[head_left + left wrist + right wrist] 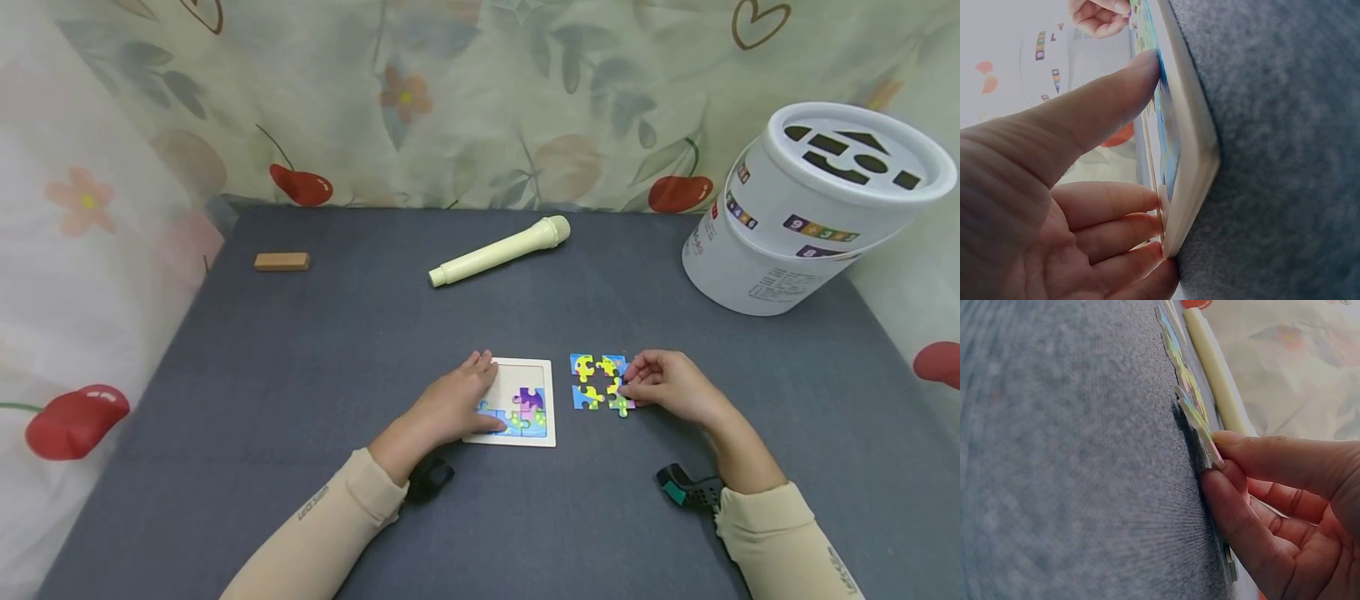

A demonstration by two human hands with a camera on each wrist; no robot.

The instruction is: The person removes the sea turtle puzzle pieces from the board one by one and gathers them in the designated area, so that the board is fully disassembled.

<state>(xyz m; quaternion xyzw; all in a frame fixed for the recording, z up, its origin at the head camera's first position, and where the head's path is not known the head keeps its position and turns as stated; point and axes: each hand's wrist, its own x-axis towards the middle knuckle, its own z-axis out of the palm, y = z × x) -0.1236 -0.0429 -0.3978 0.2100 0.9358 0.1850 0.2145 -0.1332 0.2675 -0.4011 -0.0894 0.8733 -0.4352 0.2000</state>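
A square puzzle board (553, 400) with a pale frame lies on the dark table, blue, purple and green pieces (527, 408) filling its lower and right part. My left hand (450, 400) rests over the board's left side. Its thumb lies straight across the pieces, while the other fingertips touch the frame (1192, 181) in the left wrist view. To the right of the board, my right hand (667, 383) pinches a puzzle piece (1200, 428) between thumb and index finger, tilted up at one edge. Several loose yellow-and-blue pieces (582, 367) lie beside that hand.
Behind the board lies a cream toy microphone (498, 250). A small wooden block (282, 262) is at the far left, and a tall white bucket (757, 258) with a shape-hole lid stands at the back right. Patterned cloth (465, 100) hangs along the table's far edge.
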